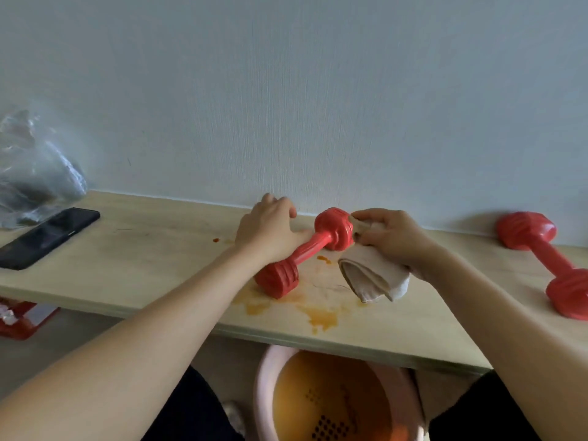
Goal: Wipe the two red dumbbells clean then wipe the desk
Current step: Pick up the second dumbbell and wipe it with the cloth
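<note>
A red dumbbell (331,229) lies on the light wooden desk (143,249) at the centre, one end near the wall, the other toward me. My left hand (270,226) rests on its handle with the thumb along the bar and the fingers curled over the far side. My right hand (393,237) grips a beige cloth (372,275) and presses part of it against the far head of that dumbbell. The second red dumbbell (547,259) lies untouched at the far right of the desk. Orange stains (318,313) spread across the desk in front of the centre dumbbell.
A black phone (47,237) lies at the left of the desk, with a clear plastic bag (35,167) behind it against the wall. Below the desk edge stands a pink basin (337,399) of orange liquid. A red object (22,316) sits on the floor at left.
</note>
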The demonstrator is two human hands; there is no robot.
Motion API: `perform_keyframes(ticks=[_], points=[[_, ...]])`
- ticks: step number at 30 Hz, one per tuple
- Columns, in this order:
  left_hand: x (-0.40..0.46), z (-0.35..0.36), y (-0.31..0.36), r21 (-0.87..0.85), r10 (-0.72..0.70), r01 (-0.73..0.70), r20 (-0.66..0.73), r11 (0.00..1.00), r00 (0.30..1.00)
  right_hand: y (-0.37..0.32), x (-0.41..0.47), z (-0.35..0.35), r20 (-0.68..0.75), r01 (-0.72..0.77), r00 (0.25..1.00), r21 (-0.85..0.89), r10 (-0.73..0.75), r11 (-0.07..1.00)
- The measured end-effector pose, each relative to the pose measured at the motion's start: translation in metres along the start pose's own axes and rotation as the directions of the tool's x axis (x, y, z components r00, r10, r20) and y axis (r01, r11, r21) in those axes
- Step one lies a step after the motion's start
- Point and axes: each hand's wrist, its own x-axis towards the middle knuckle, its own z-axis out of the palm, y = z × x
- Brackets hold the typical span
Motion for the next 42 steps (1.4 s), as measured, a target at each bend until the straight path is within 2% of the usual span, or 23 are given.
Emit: perform_keyframes(ticks=[3,7,10,13,16,19,23,27,29,32,37,42], points=[[0.025,0.013,0.02,0.123,-0.068,0.044,0.206,0.991,0.976,0.025,0.01,-0.007,-0.079,0.001,0.997,0.231,0.018,0.973],[0.052,0.032,0.046,0.189,-0.121,0.042,0.427,0.981,0.896,0.04,0.024,-0.021,-0.152,0.032,0.988,0.379,0.029,0.925],[0.071,0.045,0.05,0.171,-0.194,0.117,0.556,0.978,0.808,0.038,0.039,-0.036,-0.202,0.094,0.979,0.417,-0.009,0.904],[0.081,0.056,0.045,0.106,-0.26,0.244,0.578,0.964,0.774,0.039,0.047,-0.042,-0.245,0.098,0.969,0.372,-0.004,0.923],[0.082,0.061,0.046,0.055,-0.319,0.35,0.559,0.935,0.766,0.042,0.046,-0.045,-0.268,0.097,0.963,0.33,-0.005,0.939],[0.079,0.064,0.043,-0.018,-0.316,0.386,0.542,0.922,0.779,0.042,0.04,-0.045,-0.272,0.111,0.962,0.309,-0.024,0.945],[0.073,0.052,0.039,-0.353,-0.252,0.432,0.452,0.83,0.856,0.041,0.033,-0.043,-0.257,0.136,0.965,0.29,-0.06,0.947],[0.06,0.031,0.032,-0.601,-0.172,0.272,0.219,0.752,0.96,0.037,0.027,-0.037,-0.227,0.191,0.966,0.3,-0.124,0.935],[0.05,0.027,0.029,-0.672,-0.172,0.193,0.099,0.715,0.98,0.035,0.025,-0.032,-0.225,0.229,0.96,0.273,-0.169,0.934],[0.037,0.026,0.026,-0.727,-0.17,0.12,0.005,0.676,0.985,0.033,0.025,-0.024,-0.24,0.27,0.946,0.208,-0.219,0.94],[0.033,0.027,0.023,-0.743,-0.155,0.061,-0.057,0.666,0.986,0.027,0.032,-0.01,-0.292,0.294,0.92,0.073,-0.261,0.953],[0.035,0.032,0.022,-0.728,-0.204,0.032,-0.149,0.685,0.968,0.02,0.034,0.001,-0.341,0.376,0.888,0.152,-0.308,0.914]])
